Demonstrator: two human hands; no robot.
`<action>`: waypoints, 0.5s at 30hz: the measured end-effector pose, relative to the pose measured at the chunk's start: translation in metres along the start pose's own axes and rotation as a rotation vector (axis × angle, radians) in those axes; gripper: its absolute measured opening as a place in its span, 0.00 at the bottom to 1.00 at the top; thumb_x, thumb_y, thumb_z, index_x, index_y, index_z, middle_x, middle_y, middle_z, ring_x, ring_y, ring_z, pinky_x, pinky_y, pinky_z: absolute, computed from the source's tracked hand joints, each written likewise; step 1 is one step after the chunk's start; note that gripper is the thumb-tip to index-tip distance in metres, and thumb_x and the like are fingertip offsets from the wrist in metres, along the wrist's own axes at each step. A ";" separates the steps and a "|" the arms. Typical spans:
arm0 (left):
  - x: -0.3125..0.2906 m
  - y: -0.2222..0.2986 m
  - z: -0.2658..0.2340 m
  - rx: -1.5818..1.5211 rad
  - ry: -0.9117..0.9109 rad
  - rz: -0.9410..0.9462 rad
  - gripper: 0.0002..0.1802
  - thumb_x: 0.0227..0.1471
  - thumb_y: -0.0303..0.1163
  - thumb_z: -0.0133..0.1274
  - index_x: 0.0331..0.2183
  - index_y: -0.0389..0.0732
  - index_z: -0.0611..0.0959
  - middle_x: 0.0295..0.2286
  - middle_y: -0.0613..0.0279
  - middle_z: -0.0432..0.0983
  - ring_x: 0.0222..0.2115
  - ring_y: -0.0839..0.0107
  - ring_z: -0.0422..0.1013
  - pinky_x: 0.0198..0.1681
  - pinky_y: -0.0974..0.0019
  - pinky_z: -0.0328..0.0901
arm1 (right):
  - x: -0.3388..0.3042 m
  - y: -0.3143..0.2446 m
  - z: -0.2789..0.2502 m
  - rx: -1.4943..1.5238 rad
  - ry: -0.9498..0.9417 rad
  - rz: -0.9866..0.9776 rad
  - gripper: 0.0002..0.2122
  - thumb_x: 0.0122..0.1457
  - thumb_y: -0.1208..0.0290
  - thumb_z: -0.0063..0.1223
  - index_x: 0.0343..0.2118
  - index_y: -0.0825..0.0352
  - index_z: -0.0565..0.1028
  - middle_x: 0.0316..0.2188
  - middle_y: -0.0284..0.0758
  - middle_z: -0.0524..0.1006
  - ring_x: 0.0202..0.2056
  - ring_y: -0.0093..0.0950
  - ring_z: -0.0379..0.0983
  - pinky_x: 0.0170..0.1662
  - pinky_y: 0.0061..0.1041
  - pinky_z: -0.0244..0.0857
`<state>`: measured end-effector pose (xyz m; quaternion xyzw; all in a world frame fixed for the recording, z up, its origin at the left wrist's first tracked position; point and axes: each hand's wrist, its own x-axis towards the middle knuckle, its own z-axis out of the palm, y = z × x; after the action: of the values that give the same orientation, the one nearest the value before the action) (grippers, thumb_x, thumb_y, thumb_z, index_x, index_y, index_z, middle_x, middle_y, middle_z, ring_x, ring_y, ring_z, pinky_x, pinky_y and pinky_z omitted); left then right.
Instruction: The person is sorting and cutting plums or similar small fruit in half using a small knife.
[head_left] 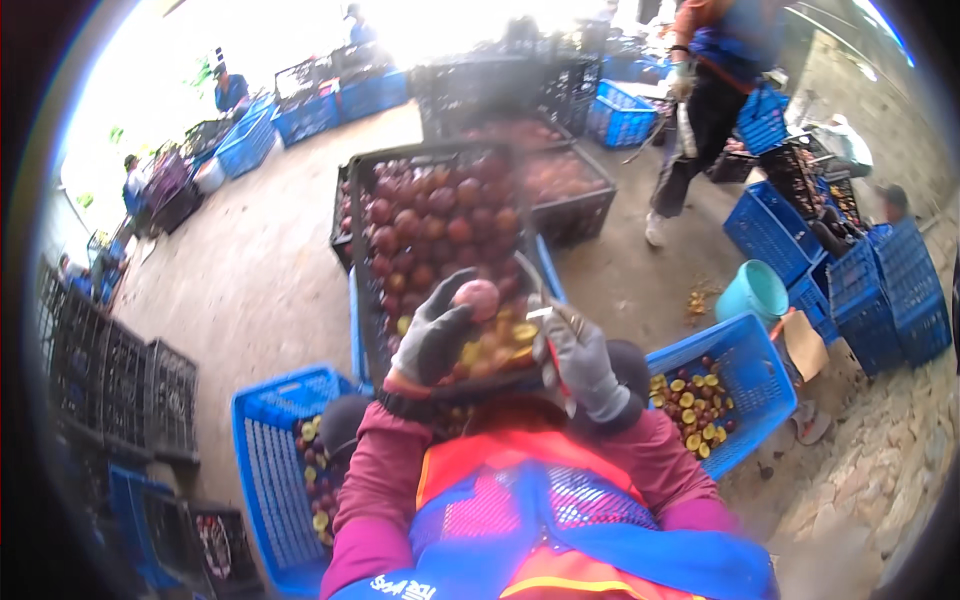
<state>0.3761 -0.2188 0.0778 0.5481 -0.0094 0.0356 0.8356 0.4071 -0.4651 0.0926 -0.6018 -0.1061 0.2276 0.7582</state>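
Plum (478,297), pinkish and round, sits pinched at the fingertips of the left hand (435,335), whose gloved grip is closed around its lower side. Just right of that grip, the right hand (580,360) has its grip closed on a small knife (548,318), the blade pointing toward the fruit. Beyond both grips stands a black crate (440,220) heaped with dark red plums. Right of the knife grip and lower, a blue crate (745,345) holds halved plums.
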 end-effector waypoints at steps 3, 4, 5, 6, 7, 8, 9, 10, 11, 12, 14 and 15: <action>-0.029 0.002 -0.015 0.067 -0.012 0.013 0.31 0.63 0.39 0.62 0.63 0.36 0.76 0.50 0.62 0.80 0.48 0.73 0.76 0.51 0.67 0.71 | 0.003 0.005 0.036 0.000 -0.039 -0.131 0.20 0.76 0.72 0.47 0.68 0.68 0.71 0.27 0.27 0.77 0.25 0.16 0.73 0.29 0.21 0.70; -0.038 0.002 -0.014 0.064 -0.048 0.038 0.32 0.63 0.40 0.62 0.63 0.36 0.77 0.50 0.62 0.80 0.48 0.73 0.76 0.52 0.67 0.71 | 0.002 0.004 0.042 -0.065 -0.070 -0.158 0.21 0.76 0.73 0.46 0.69 0.69 0.70 0.27 0.27 0.76 0.26 0.16 0.72 0.31 0.20 0.70; -0.046 0.000 -0.014 0.066 -0.033 0.027 0.32 0.63 0.40 0.62 0.63 0.36 0.77 0.50 0.62 0.80 0.48 0.73 0.76 0.52 0.67 0.71 | -0.001 0.003 0.047 -0.128 -0.098 -0.185 0.21 0.76 0.75 0.45 0.69 0.70 0.69 0.26 0.26 0.75 0.27 0.15 0.72 0.32 0.20 0.70; -0.050 -0.002 -0.013 0.040 -0.044 0.044 0.35 0.61 0.44 0.65 0.63 0.36 0.76 0.49 0.62 0.80 0.46 0.74 0.76 0.49 0.68 0.71 | -0.002 -0.001 0.053 -0.168 -0.125 -0.221 0.21 0.75 0.75 0.44 0.69 0.70 0.69 0.26 0.26 0.75 0.26 0.15 0.70 0.31 0.20 0.69; -0.052 -0.004 -0.012 0.014 -0.057 0.060 0.39 0.60 0.49 0.67 0.64 0.37 0.76 0.48 0.63 0.80 0.44 0.75 0.76 0.46 0.69 0.72 | -0.002 0.002 0.055 -0.166 -0.125 -0.217 0.21 0.75 0.75 0.44 0.69 0.70 0.69 0.26 0.26 0.75 0.26 0.15 0.70 0.31 0.20 0.69; -0.055 -0.006 -0.010 0.013 -0.055 0.054 0.39 0.60 0.49 0.67 0.64 0.37 0.76 0.48 0.63 0.80 0.44 0.75 0.76 0.46 0.69 0.72 | -0.001 0.006 0.056 -0.161 -0.156 -0.256 0.21 0.76 0.74 0.45 0.69 0.69 0.70 0.27 0.27 0.76 0.27 0.15 0.71 0.32 0.20 0.69; -0.058 -0.007 -0.009 -0.006 -0.048 0.055 0.38 0.60 0.49 0.66 0.63 0.37 0.77 0.47 0.64 0.80 0.44 0.75 0.75 0.46 0.69 0.71 | 0.000 0.009 0.058 -0.156 -0.187 -0.299 0.21 0.76 0.73 0.45 0.69 0.68 0.70 0.28 0.27 0.77 0.27 0.14 0.71 0.32 0.20 0.69; -0.060 -0.009 -0.008 -0.025 -0.040 0.055 0.37 0.61 0.49 0.66 0.62 0.37 0.77 0.46 0.65 0.79 0.43 0.75 0.75 0.47 0.69 0.70 | 0.000 0.011 0.059 -0.153 -0.185 -0.295 0.21 0.76 0.73 0.45 0.69 0.68 0.70 0.28 0.27 0.77 0.27 0.14 0.71 0.32 0.20 0.69; -0.063 -0.014 -0.010 -0.025 -0.039 0.050 0.37 0.61 0.49 0.66 0.62 0.37 0.77 0.46 0.65 0.79 0.43 0.75 0.75 0.47 0.69 0.70 | 0.001 0.014 0.062 -0.223 -0.172 -0.282 0.21 0.77 0.72 0.45 0.69 0.68 0.70 0.29 0.28 0.78 0.27 0.15 0.72 0.32 0.21 0.70; -0.065 -0.019 -0.010 -0.006 -0.014 0.042 0.36 0.62 0.50 0.65 0.62 0.37 0.77 0.45 0.65 0.79 0.42 0.75 0.75 0.46 0.69 0.70 | 0.000 0.015 0.063 -0.259 -0.164 -0.272 0.21 0.77 0.71 0.45 0.69 0.67 0.70 0.29 0.28 0.79 0.27 0.16 0.73 0.32 0.21 0.70; -0.074 -0.028 -0.009 0.010 0.013 0.027 0.36 0.64 0.51 0.63 0.62 0.37 0.77 0.44 0.66 0.78 0.42 0.76 0.75 0.46 0.70 0.70 | 0.000 0.018 0.068 -0.291 -0.151 -0.222 0.20 0.78 0.69 0.46 0.69 0.67 0.70 0.30 0.30 0.81 0.27 0.19 0.75 0.33 0.23 0.72; -0.076 -0.027 -0.001 0.045 0.044 0.057 0.33 0.65 0.50 0.62 0.60 0.36 0.78 0.46 0.64 0.79 0.45 0.74 0.74 0.49 0.68 0.70 | 0.002 0.020 0.066 -0.292 -0.147 -0.205 0.20 0.78 0.68 0.46 0.68 0.67 0.70 0.30 0.31 0.82 0.28 0.20 0.76 0.33 0.24 0.72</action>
<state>0.3022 -0.2323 0.0481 0.5655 -0.0058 0.0717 0.8216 0.3759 -0.4036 0.0896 -0.6731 -0.2537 0.1746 0.6724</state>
